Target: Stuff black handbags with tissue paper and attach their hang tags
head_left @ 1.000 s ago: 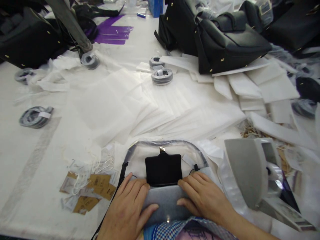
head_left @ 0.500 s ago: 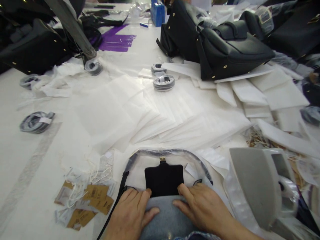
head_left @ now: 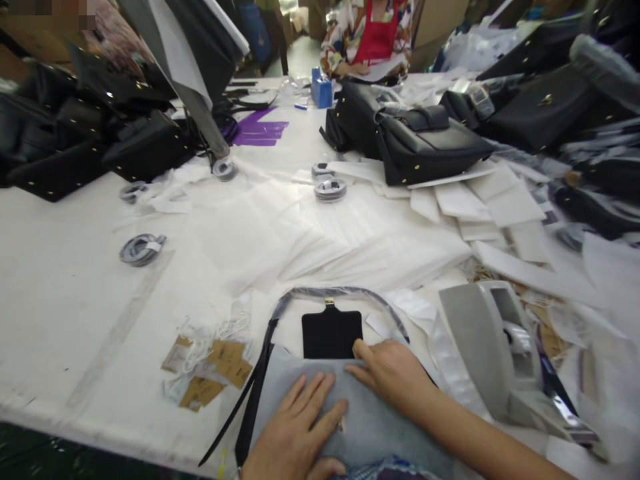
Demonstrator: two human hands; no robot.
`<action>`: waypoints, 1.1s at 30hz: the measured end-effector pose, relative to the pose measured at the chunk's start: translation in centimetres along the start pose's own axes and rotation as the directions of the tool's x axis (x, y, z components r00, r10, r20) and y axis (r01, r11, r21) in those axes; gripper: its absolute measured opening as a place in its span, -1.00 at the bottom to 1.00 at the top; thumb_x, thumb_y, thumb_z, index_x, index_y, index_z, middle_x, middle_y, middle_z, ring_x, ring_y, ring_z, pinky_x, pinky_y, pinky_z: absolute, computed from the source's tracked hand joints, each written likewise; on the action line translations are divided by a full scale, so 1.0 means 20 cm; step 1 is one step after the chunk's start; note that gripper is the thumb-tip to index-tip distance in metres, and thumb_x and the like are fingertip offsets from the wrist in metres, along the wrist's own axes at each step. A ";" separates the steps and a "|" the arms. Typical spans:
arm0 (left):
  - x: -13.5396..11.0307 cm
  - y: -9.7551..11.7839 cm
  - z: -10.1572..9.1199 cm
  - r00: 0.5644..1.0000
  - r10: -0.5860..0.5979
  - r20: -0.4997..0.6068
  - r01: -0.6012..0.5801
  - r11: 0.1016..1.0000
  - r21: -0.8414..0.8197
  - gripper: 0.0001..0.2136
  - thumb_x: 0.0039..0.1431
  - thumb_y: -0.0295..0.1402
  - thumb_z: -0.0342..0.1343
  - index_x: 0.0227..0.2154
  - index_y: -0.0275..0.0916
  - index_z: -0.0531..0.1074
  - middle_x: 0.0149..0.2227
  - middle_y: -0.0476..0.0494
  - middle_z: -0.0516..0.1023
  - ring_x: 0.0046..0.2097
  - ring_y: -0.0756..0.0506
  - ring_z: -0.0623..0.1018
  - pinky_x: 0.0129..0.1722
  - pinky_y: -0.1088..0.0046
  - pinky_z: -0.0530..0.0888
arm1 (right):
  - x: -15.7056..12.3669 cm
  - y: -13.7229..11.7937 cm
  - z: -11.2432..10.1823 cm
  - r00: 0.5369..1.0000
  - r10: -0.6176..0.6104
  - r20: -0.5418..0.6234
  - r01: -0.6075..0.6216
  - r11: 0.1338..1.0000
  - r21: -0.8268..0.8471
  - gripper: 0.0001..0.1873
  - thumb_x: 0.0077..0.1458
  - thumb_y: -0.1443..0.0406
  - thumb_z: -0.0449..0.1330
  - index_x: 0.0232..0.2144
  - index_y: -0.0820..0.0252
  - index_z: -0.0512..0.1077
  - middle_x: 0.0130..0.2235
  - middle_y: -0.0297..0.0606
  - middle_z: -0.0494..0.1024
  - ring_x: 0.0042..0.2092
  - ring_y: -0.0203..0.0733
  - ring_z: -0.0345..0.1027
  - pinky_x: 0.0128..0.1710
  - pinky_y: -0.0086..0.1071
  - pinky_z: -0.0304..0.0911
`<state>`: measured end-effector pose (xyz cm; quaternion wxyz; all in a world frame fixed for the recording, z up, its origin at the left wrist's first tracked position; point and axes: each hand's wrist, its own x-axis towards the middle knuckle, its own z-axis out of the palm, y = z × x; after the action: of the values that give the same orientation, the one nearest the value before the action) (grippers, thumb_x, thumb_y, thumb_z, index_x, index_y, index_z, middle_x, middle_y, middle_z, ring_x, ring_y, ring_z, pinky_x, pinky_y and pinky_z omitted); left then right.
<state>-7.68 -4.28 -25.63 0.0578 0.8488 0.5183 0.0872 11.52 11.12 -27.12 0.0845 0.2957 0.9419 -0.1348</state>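
Note:
A black handbag [head_left: 249,413] lies in front of me, its front covered by a grey-blue protective sheet [head_left: 290,373]. Its black flap [head_left: 333,333] with a gold clasp [head_left: 329,302] is folded away from me, and beyond it arches a plastic-wrapped handle [head_left: 345,291]. My left hand [head_left: 300,427] rests on the sheet with fingers spread, holding nothing. At the sheet's upper edge, beside the flap's lower right corner, my right hand [head_left: 395,373] grips that edge between thumb and forefinger. A thin black strap [head_left: 230,423] trails off the bag's left side.
Brown tags [head_left: 227,363] with white strings lie left of the bag. A grey tape dispenser [head_left: 480,340] stands at the right. White foam sheets [head_left: 320,233], coiled wrapped straps [head_left: 143,249] and black bags [head_left: 425,140] spread beyond. Across the table is a person in a red apron [head_left: 375,33].
My left hand has moved from the top edge beside the flap down onto the middle of the sheet. My right hand stays at the edge. The view has tilted up, showing more of the room.

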 end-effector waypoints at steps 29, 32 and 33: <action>-0.06 0.04 0.11 0.998 -0.052 -0.047 0.051 0.998 -0.033 -0.38 0.14 -0.05 0.19 0.22 -0.15 0.25 0.25 -0.39 0.28 0.25 -0.36 0.31 0.19 -0.09 0.31 | -0.04 -0.14 -0.15 0.912 -0.038 -0.408 0.308 0.721 0.621 -0.47 0.18 0.23 0.18 0.19 0.16 0.33 -0.24 -0.26 0.57 -0.21 -0.21 0.44 -0.11 -0.33 0.33; -0.06 0.04 0.12 0.997 -0.046 -0.062 0.045 0.999 -0.024 -0.39 0.13 -0.07 0.21 0.21 -0.15 0.26 0.23 -0.38 0.30 0.24 -0.36 0.32 0.19 -0.09 0.31 | -0.02 -0.18 -0.15 0.911 -0.068 -0.407 0.301 0.784 0.543 -0.61 0.17 0.19 0.22 0.03 0.16 0.49 -0.27 -0.25 0.54 -0.23 -0.21 0.42 -0.12 -0.32 0.32; -0.06 0.04 0.12 0.997 -0.042 -0.070 0.041 0.999 -0.025 -0.39 0.13 -0.07 0.21 0.21 -0.15 0.27 0.24 -0.38 0.29 0.25 -0.36 0.30 0.19 -0.09 0.31 | -0.02 -0.19 -0.16 0.901 -0.087 -0.424 0.315 0.804 0.505 -0.68 0.16 0.21 0.23 -0.05 0.17 0.54 -0.23 -0.22 0.54 -0.18 -0.19 0.42 -0.09 -0.31 0.31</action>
<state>-7.01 -5.74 -27.94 0.0513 0.8335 0.5364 0.1220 9.33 8.92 -23.34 -0.2055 0.2239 0.8845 -0.3540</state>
